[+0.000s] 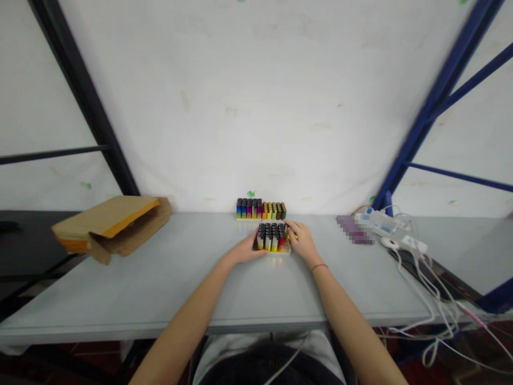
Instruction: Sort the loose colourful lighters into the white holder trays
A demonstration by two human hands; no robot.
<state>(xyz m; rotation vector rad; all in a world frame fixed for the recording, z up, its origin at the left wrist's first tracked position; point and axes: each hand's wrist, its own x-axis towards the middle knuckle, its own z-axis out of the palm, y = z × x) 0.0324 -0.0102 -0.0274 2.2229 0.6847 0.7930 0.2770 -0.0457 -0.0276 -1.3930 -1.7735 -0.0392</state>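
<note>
Upright lighters [271, 238] with black tops and white, yellow and red bodies stand in rows in a shallow white tray [285, 252] in front of me. My left hand [245, 249] is closed around the tray's left side, its thumb along the near edge. At the right end of the rows, my right hand [302, 240] has its fingers pinched together on a lighter [290, 234]; only a bit of yellow and dark shows, the rest being hidden. Just behind are two more lighter groups, one blue and purple [249, 208], one yellow and green [274, 210].
An opened brown cardboard box [110, 222] lies on the left of the grey table [160, 289]. To the right are a blurred purple item [356, 230], a white power strip [390, 227] and tangled white cables [430, 283]. A white wall [256, 117] rises behind.
</note>
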